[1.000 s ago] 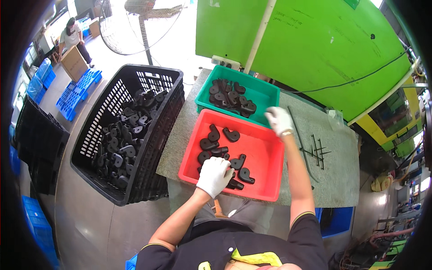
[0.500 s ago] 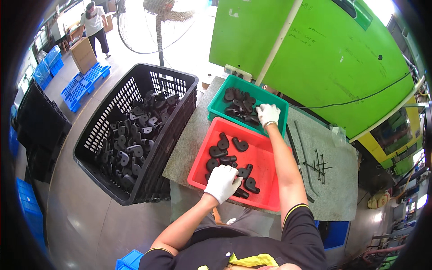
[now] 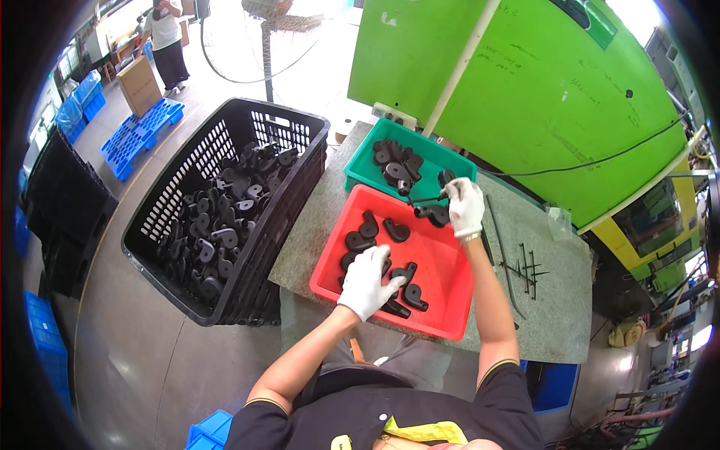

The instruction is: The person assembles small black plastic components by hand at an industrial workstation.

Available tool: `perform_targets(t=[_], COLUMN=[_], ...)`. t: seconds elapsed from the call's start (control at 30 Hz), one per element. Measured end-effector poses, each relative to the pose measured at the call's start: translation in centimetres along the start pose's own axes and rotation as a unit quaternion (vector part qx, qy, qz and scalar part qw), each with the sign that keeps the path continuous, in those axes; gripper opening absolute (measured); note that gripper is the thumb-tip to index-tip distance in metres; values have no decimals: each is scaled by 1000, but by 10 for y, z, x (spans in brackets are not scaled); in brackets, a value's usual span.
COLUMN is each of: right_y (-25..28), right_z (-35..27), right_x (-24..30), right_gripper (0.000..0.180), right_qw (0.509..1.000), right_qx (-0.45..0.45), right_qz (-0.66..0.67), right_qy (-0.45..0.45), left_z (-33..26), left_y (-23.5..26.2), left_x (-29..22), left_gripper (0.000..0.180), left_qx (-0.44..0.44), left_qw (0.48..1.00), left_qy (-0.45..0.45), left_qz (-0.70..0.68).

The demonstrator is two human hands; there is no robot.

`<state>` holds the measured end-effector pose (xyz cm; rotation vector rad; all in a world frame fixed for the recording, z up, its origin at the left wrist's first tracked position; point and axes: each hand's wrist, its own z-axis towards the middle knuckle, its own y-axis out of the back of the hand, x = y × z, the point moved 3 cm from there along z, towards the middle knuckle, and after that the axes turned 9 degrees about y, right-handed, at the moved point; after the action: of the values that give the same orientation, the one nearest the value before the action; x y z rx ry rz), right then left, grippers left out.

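My right hand (image 3: 465,208), in a white glove, is closed on a cluster of black plastic parts (image 3: 433,213) joined by a thin stem. It holds them above the rim between the green bin (image 3: 431,154) and the red bin (image 3: 442,300). More rounded black parts (image 3: 396,172) lie piled in the green bin. My left hand (image 3: 366,283), also gloved, hovers low over the red bin's left side, thumb and fingers apart. Several black parts (image 3: 395,231) with round heads and short tubes lie loose around it; some are hidden under the hand.
A large black crate (image 3: 259,289) full of similar parts stands left of the grey table (image 3: 559,322). Thin black sprues (image 3: 529,270) and a long rod (image 3: 504,259) lie on the table's right. Behind rises a green machine (image 3: 547,97). A person (image 3: 165,45) stands far left.
My right hand has lifted out of the green bin and come nearer, now holding joined black parts. My left hand's thumb and fingers have spread over the red bin.
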<state>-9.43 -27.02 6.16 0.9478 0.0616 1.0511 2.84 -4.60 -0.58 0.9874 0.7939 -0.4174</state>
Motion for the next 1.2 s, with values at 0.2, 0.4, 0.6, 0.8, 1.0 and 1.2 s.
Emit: perform_targets(t=[0.2, 0.4, 0.6, 0.8, 1.0, 1.2], right_y=[10, 10, -9, -15, -5, -23], right_z=[-79, -96, -106, -104, -106, -125], right_x=[60, 60, 34, 37, 40, 35], right_gripper=[2, 6, 21, 16, 13, 13], right_qw=[995, 989, 948, 968, 952, 874], right_qx=[-63, 21, 135, 188, 113, 87], right_qz=[63, 141, 286, 148, 282, 452], right_qy=[-45, 25, -36, 80, -37, -155], left_z=[30, 28, 28, 29, 41, 37], left_y=[-9, -20, -19, -20, -25, -19], left_x=[-25, -13, -7, -16, 21, -13], left_gripper=[111, 68, 60, 62, 82, 71], left_qx=[56, 24, 51, 102, 97, 114], left_qw=[823, 778, 758, 717, 941, 894], left_qy=[202, 190, 179, 209, 122, 85], left_qz=[-528, -598, -626, -657, -299, -426])
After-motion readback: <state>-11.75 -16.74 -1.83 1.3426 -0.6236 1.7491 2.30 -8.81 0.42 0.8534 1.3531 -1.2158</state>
